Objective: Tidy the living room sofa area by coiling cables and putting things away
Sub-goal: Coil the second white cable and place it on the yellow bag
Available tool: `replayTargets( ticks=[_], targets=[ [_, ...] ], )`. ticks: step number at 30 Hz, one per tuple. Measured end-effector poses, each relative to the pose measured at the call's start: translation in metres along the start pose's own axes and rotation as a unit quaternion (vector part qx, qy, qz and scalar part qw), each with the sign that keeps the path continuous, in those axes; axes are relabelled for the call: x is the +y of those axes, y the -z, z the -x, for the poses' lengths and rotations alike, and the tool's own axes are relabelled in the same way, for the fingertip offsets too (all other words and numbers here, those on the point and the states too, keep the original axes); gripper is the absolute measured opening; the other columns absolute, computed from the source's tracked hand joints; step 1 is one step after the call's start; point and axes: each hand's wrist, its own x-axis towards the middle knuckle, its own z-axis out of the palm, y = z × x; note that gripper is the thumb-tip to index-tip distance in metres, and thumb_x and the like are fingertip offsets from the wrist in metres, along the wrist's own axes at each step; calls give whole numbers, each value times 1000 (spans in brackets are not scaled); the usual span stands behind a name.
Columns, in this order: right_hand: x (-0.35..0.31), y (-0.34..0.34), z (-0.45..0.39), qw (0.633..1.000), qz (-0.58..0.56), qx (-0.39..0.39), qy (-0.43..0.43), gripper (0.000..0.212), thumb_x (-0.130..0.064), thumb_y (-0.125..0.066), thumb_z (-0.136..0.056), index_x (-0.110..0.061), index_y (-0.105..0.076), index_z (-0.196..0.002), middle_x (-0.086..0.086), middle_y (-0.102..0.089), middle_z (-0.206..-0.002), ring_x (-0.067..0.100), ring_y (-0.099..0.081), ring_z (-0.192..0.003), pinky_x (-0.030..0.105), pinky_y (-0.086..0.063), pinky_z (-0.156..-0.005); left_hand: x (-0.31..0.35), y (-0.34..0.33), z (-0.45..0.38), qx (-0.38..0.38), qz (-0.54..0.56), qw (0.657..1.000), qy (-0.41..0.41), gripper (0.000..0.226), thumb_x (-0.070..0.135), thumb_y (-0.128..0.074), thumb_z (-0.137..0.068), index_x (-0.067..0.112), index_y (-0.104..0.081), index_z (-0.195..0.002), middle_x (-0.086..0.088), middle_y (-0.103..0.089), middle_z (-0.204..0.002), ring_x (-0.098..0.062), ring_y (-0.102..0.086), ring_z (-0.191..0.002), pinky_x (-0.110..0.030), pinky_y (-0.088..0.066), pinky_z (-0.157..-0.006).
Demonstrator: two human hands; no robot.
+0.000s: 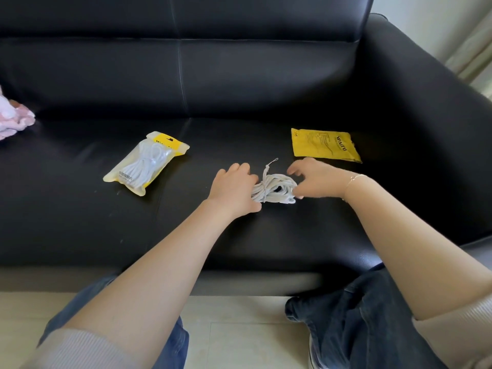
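A coiled white cable (274, 186) lies on the black sofa seat (239, 235), bound at its middle, with one loose end sticking up toward the backrest. My left hand (234, 186) grips the coil's left end, fingers curled over it. My right hand (315, 179) holds the right end, thumb under the loops and fingers bent over them. A flat yellow pouch (324, 145) lies just behind my right hand. To the left rests a clear and yellow pouch (145, 162) with another white cable inside.
A pink and white fluffy cloth (13, 119) sits at the far left of the seat. The sofa's armrest (426, 115) rises on the right. My knees in jeans (359, 315) are over a pale tiled floor (239, 328) in front of the sofa.
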Motion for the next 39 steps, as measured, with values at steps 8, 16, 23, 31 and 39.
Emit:
replayTargets(
  ticks=[8, 16, 23, 31, 39],
  targets=[
    [-5, -30, -8, 974, 175, 67, 126, 92, -47, -78, -72, -30, -27, -146, 1, -35, -136, 22, -36, -125, 39, -48, -95, 7, -7, 4, -5, 112, 994, -19, 35, 25, -66, -89, 13, -55, -121, 0, -51, -113, -19, -45, -109, -30, -43, -75],
    [-2, -35, -9, 969, 142, 92, 180, 85, -69, -65, -74, -27, -34, -142, -5, -39, -134, 15, -40, -119, 31, -47, -93, 4, -12, 3, -12, 111, 993, -29, 42, 25, -62, -94, 12, -51, -132, -3, -52, -122, -22, -44, -111, -34, -46, -88],
    [2, -46, -7, 966, 151, 110, 180, 62, -53, -63, -86, -18, -39, -132, 2, -45, -132, 19, -47, -118, 32, -49, -89, 5, -21, 3, -3, 46, 997, -54, 32, 27, -53, -98, 11, -50, -125, -5, -48, -119, -21, -42, -104, -32, -43, -85],
    [3, -57, -8, 964, 168, 102, 177, 52, -40, -60, -91, -13, -38, -129, 7, -44, -128, 22, -46, -112, 35, -48, -92, -6, -30, 13, -31, 191, 978, -79, 55, 48, -60, -92, 20, -41, -134, 3, -43, -129, -20, -35, -116, -37, -40, -98],
    [10, -56, -5, 977, 82, 93, 174, 66, -49, -71, -82, -18, -39, -131, 4, -42, -128, 22, -42, -121, 36, -43, -101, -4, -38, 31, 79, 333, 938, -59, 16, 32, -44, -103, 20, -52, -111, 18, -49, -112, -4, -40, -104, -41, -39, -97]
  ],
)
